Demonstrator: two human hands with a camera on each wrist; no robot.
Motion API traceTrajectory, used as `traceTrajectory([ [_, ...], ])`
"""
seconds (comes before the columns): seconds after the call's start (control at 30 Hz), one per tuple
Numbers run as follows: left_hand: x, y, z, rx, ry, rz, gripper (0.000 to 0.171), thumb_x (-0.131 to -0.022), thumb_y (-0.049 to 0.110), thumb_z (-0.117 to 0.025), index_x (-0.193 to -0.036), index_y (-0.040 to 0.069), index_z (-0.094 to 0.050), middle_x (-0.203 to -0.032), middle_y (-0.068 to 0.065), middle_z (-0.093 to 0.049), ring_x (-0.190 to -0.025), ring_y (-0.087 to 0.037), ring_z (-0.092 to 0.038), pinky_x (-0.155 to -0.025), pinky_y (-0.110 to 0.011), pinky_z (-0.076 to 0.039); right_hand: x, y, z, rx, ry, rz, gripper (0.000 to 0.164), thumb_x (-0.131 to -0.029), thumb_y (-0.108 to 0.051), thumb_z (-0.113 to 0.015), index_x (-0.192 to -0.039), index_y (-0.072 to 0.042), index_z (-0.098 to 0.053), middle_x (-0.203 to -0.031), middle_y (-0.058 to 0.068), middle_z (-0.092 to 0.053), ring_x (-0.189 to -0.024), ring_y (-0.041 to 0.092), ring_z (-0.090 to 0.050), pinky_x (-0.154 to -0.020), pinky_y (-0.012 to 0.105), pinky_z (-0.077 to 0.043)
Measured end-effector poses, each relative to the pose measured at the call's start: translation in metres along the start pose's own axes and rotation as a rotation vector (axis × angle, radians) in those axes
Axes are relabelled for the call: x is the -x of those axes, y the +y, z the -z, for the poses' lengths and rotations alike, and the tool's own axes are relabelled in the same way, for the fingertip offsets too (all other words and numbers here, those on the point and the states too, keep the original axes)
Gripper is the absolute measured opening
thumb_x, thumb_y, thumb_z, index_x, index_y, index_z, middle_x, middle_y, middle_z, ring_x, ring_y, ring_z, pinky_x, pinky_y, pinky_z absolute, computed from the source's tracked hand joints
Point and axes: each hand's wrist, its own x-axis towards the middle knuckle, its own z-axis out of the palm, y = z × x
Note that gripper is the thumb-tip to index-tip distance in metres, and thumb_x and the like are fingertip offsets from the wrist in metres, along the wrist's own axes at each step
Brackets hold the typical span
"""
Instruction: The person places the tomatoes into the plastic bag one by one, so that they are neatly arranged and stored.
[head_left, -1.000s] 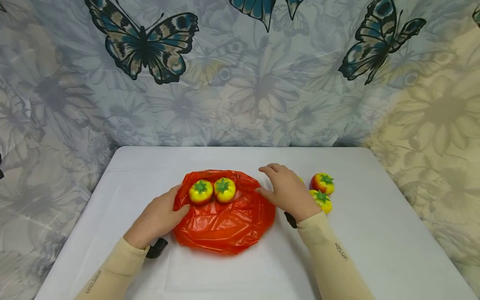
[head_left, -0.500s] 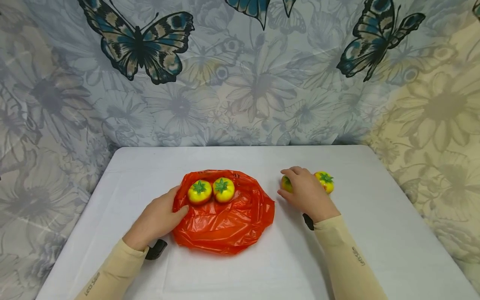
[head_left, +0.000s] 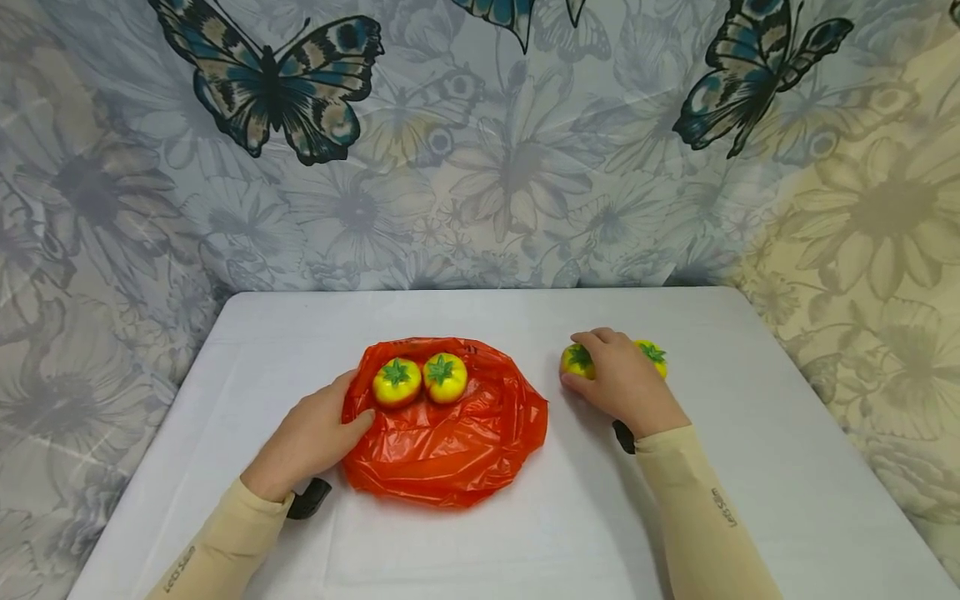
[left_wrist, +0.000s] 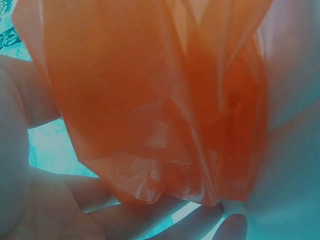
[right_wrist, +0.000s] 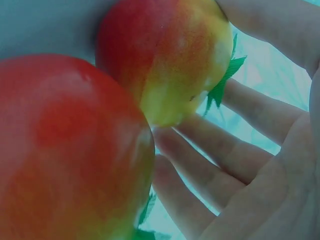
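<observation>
A red plastic bag [head_left: 465,450] lies on the table in the head view, with two yellow-red tomatoes [head_left: 446,378] with green leafy tops resting on it. My left hand [head_left: 311,433] grips the bag's left side, thumb on top; in the left wrist view the bag [left_wrist: 140,100] hangs before the fingers. To the right of the bag, my right hand [head_left: 626,379] holds a yellow tomato [head_left: 574,361] between thumb and fingers. The right wrist view shows this tomato [right_wrist: 170,65] against the fingertips, with a larger-looking red one [right_wrist: 65,145] close to the camera.
Another tomato [head_left: 654,357] sits just behind the right hand, partly hidden. The white table [head_left: 420,558] runs back to a wall cloth [head_left: 525,225] printed with flowers and butterflies.
My right hand has moved right, from the bag's right edge to the loose tomatoes, and closed around one. The left hand has stayed at the bag.
</observation>
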Motion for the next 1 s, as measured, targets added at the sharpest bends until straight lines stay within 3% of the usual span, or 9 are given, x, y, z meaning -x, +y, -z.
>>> traceTrajectory([
  [0.5,0.001,0.000,0.002,0.007,0.004,-0.005,0.072,-0.107,0.032,-0.061,-0.167,0.003,-0.036,-0.157,-0.020,-0.059,-0.137,-0.040,-0.064,-0.112,-0.063,-0.053,-0.001,-0.006,-0.003,0.007,-0.023,-0.009,0.060,-0.097,-0.034,-0.079,-0.146,-0.005,-0.063,-0.144,0.023,-0.064,-0.131,0.045,-0.062,-0.111,0.062,-0.054],
  [1.0,0.001,0.000,0.002,-0.002,0.014,0.000,0.071,-0.106,0.031,-0.061,-0.166,0.001,-0.036,-0.155,-0.021,-0.061,-0.135,-0.039,-0.065,-0.112,-0.062,-0.054,0.005,-0.007,0.015,-0.101,0.006,0.049,0.061,-0.098,-0.035,-0.079,-0.149,-0.008,-0.061,-0.149,0.020,-0.062,-0.132,0.041,-0.061,-0.111,0.061,-0.054],
])
